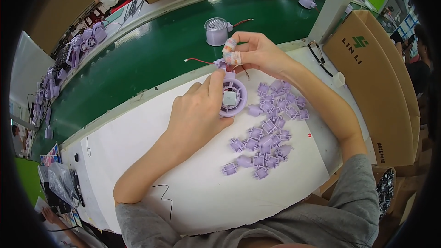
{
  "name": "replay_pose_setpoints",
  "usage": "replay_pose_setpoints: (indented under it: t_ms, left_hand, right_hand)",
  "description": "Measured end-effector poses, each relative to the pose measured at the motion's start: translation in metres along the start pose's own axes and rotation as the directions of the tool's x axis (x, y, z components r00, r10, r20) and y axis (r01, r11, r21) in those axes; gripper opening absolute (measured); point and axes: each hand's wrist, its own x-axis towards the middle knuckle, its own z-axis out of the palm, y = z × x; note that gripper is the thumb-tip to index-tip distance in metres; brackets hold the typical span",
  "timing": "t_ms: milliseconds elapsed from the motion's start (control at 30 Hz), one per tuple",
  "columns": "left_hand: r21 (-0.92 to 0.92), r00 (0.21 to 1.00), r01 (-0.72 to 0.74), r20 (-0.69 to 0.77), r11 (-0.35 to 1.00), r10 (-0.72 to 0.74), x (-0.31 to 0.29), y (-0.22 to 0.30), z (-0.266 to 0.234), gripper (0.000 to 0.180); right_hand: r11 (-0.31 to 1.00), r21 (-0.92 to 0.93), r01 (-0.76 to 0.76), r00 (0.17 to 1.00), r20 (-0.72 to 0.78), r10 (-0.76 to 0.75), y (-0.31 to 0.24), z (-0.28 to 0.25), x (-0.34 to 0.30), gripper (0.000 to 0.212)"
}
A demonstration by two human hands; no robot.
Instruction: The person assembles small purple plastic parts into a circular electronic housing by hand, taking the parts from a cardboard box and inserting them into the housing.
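My left hand [195, 110] is closed around a round lilac fan housing [244, 98], whose ring, spokes and pale square centre show past my fingers. From the housing's neck a small lilac plastic piece [220, 64] sticks up, with a red wire [200, 60] running off to the left. My right hand [259, 55] pinches at this piece, thumb and forefinger wrapped in patterned tape; its fingertips partly hide the contact. A dark wire [246, 72] hangs below the right fingers. Many loose lilac plastic pieces [266, 142] lie on the white sheet beside the housing.
A green conveyor belt [170, 32] runs beyond the white sheet [124, 156], carrying a lilac fan unit [217, 32] and another unit [307, 1] farther off. More lilac parts [82, 43] crowd the left side. A grey post [333, 7] and large cardboard box [376, 87] stand at right.
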Motion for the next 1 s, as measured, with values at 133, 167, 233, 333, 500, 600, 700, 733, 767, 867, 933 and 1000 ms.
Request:
replay_pose_setpoints:
  t_ms: [133, 167, 233, 333, 500, 600, 700, 733, 767, 867, 933, 1000]
  left_hand:
    - [0.069, 0.999, -0.001, 0.035, 0.998, -0.001, 0.0, 0.001, -0.001, 0.067]
    - [0.069, 0.999, -0.001, 0.035, 0.998, -0.002, -0.001, 0.002, 0.0, 0.067]
    - [0.176, 0.998, -0.067, 0.008, 0.982, 0.067, -0.004, 0.003, 0.004, 0.067]
    - [0.235, 0.992, -0.118, -0.024, 0.965, 0.127, -0.007, 0.007, 0.007, 0.065]
    - [0.322, 0.984, -0.132, -0.072, 0.938, 0.163, -0.01, 0.009, 0.016, 0.047]
    - [0.379, 0.972, -0.156, -0.108, 0.912, 0.211, -0.011, 0.009, 0.02, 0.038]
    - [0.392, 0.963, -0.173, -0.124, 0.904, 0.238, -0.012, 0.01, 0.021, 0.036]
    - [0.393, 0.964, -0.169, -0.123, 0.904, 0.234, -0.012, 0.01, 0.021, 0.036]
    - [0.393, 0.966, -0.166, -0.122, 0.904, 0.23, -0.012, 0.011, 0.022, 0.037]
    - [0.406, 0.96, -0.169, -0.141, 0.898, 0.244, -0.012, 0.012, 0.024, 0.035]
    - [0.408, 0.958, -0.169, -0.147, 0.897, 0.247, -0.012, 0.013, 0.025, 0.035]
    - [0.41, 0.955, -0.171, -0.154, 0.896, 0.253, -0.011, 0.012, 0.027, 0.034]
  right_hand:
    - [0.995, -0.087, 0.043, 0.999, 0.012, -0.042, -0.007, 0.0, -0.002, 0.028]
    - [0.995, -0.087, 0.044, 0.999, 0.012, -0.043, -0.008, -0.001, -0.003, 0.028]
    - [0.99, -0.141, 0.021, 0.992, 0.125, -0.003, -0.012, -0.009, -0.004, 0.033]
    - [0.976, -0.208, 0.06, 0.983, 0.184, -0.021, -0.017, -0.012, -0.006, 0.036]
    - [0.945, -0.312, 0.098, 0.967, 0.256, -0.015, -0.022, -0.01, -0.008, 0.037]
    - [0.936, -0.342, 0.079, 0.969, 0.248, 0.009, -0.025, -0.007, -0.011, 0.036]
    - [0.926, -0.364, 0.105, 0.963, 0.268, -0.004, -0.026, -0.007, -0.012, 0.036]
    - [0.917, -0.389, 0.088, 0.964, 0.265, 0.02, -0.027, -0.007, -0.012, 0.035]
    - [0.908, -0.414, 0.071, 0.965, 0.26, 0.043, -0.028, -0.007, -0.012, 0.035]
    - [0.879, -0.475, 0.041, 0.965, 0.248, 0.089, -0.034, -0.004, -0.016, 0.033]
    - [0.858, -0.513, 0.024, 0.969, 0.224, 0.107, -0.037, -0.003, -0.019, 0.032]
    - [0.835, -0.55, 0.007, 0.973, 0.198, 0.122, -0.041, 0.001, -0.023, 0.032]
